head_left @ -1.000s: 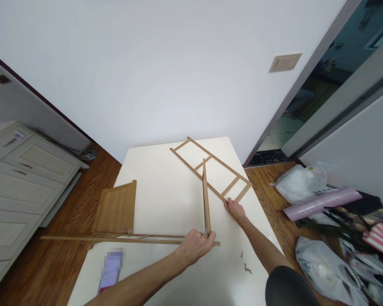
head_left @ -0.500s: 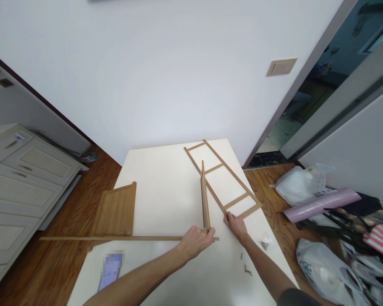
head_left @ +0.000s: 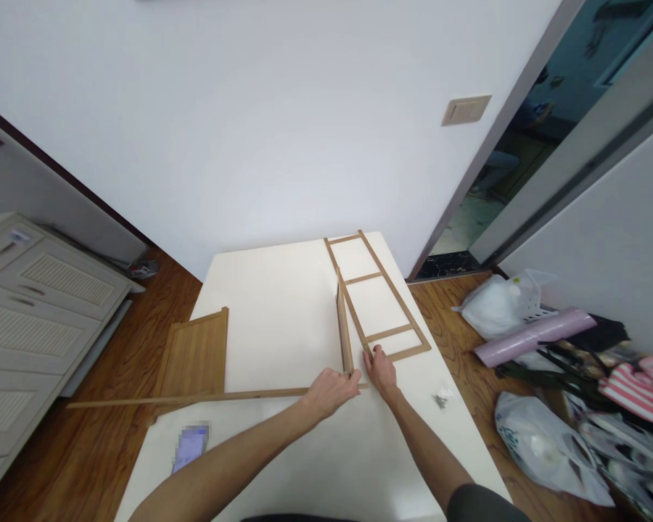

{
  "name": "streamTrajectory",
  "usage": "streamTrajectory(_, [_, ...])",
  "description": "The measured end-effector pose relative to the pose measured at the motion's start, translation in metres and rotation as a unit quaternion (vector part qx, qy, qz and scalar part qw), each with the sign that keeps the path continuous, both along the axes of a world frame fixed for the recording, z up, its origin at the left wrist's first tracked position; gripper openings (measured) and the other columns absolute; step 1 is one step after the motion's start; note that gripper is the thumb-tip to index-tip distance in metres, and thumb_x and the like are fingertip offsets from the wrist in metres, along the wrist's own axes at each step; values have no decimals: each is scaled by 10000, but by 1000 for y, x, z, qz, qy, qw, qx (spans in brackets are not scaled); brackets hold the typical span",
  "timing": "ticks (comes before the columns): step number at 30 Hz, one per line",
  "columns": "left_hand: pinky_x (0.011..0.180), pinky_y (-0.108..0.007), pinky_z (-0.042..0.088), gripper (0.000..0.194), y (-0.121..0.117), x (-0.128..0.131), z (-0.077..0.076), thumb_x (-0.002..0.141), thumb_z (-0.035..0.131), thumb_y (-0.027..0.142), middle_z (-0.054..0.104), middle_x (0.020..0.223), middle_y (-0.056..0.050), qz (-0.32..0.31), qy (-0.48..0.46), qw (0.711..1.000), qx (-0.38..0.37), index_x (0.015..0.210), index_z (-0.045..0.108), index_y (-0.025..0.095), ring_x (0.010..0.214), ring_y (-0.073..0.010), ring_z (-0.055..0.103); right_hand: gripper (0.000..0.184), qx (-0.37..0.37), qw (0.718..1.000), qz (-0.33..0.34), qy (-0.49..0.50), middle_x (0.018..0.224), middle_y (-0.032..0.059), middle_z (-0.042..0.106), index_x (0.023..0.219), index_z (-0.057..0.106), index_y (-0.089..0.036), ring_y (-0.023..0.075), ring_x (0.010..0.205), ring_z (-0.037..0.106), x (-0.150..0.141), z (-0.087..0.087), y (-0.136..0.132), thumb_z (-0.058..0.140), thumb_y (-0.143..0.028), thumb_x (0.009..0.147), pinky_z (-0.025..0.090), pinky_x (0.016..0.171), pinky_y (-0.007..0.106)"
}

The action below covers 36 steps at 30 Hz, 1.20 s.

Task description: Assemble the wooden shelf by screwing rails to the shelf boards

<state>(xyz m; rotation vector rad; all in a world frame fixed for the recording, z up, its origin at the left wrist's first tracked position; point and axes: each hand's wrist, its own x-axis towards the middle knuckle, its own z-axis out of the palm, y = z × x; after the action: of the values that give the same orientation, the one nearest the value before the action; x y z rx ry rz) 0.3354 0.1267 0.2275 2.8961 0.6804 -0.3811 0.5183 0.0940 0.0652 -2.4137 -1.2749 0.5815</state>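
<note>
My left hand (head_left: pixel 331 393) grips the near end of a wooden panel (head_left: pixel 344 326) that stands on edge, seen almost edge-on. Under that hand runs a long wooden rail (head_left: pixel 239 395), reaching left past the table's edge. My right hand (head_left: pixel 382 370) is closed on the near left corner of a flat ladder-like wooden frame (head_left: pixel 390 331), which lies on the white table (head_left: pixel 277 312). The frame's left side is close to the standing panel; whether they touch I cannot tell. Another wooden panel (head_left: pixel 193 355) lies at the table's left, beyond the rail.
A phone (head_left: pixel 190 446) lies near my left forearm. Small screws (head_left: pixel 440 401) rest near the table's right edge. Plastic bags (head_left: pixel 544 442) and a pink roll (head_left: pixel 533 336) are on the floor at right. A white cabinet (head_left: pixel 48 312) stands at left; a wall rises behind the table.
My right hand has turned the ladder-like frame until it lies more nearly in line with the standing panel, and drawn closer to my left hand. My left hand keeps its hold.
</note>
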Motion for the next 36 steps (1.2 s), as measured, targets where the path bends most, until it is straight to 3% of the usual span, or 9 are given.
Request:
streamTrajectory(5, [634, -285, 523, 251, 1, -2, 8, 966, 579, 372, 732, 916, -99, 3, 31, 999, -19, 1117, 506, 186, 814, -277, 743, 329, 65, 984, -112, 121, 1076, 196, 689, 1117, 572, -104, 259, 1024, 658, -23, 9, -48, 356, -258, 922, 482, 892, 370])
streamTrajectory(10, [656, -299, 521, 163, 0, -7, 13, 997, 490, 237, 734, 969, -118, 8, 49, 999, -16, 1151, 486, 185, 832, -277, 738, 387, 99, 934, -196, 282, 910, 129, 738, 1040, 643, -135, 214, 809, 712, -63, 6, -114, 334, -326, 906, 559, 771, 351])
streamTrajectory(14, [696, -312, 522, 233, 2, -12, 16, 986, 465, 223, 739, 1010, -121, 2, 32, 999, -38, 1214, 441, 178, 916, -279, 726, 387, 135, 885, -242, 374, 943, 132, 761, 1072, 633, -141, 203, 839, 734, -105, -5, -137, 400, -401, 904, 587, 752, 328])
streamTrajectory(17, [727, -321, 523, 318, 6, -15, 23, 948, 471, 178, 730, 1056, -116, -21, 32, 998, -54, 1259, 401, 180, 958, -275, 713, 372, 154, 863, -248, 412, 1000, 136, 764, 1098, 627, -144, 217, 908, 734, -124, -12, -135, 468, -412, 894, 591, 771, 337])
streamTrajectory(20, [747, -330, 523, 374, 10, -16, 29, 907, 497, 137, 722, 1073, -117, -40, 47, 997, -43, 1263, 396, 187, 973, -280, 708, 394, 165, 859, -232, 426, 984, 95, 766, 1229, 593, -163, 206, 879, 730, -129, -15, -126, 479, -342, 897, 588, 794, 350])
streamTrajectory(26, [755, -332, 525, 429, 17, -12, 28, 935, 594, 295, 718, 1105, -134, -57, 65, 996, -11, 1291, 374, 203, 984, -301, 709, 583, 107, 916, -130, 365, 837, -8, 730, 1450, 465, -210, 144, 710, 684, -121, -14, -98, 456, -155, 870, 548, 859, 315])
streamTrajectory(36, [721, -319, 510, 422, 28, -12, 22, 932, 632, 310, 738, 1054, -135, -54, 67, 996, -2, 1251, 374, 210, 944, -307, 722, 615, 88, 934, -108, 330, 816, -13, 698, 1466, 438, -226, 128, 679, 667, -118, -17, -84, 398, -112, 863, 538, 808, 265])
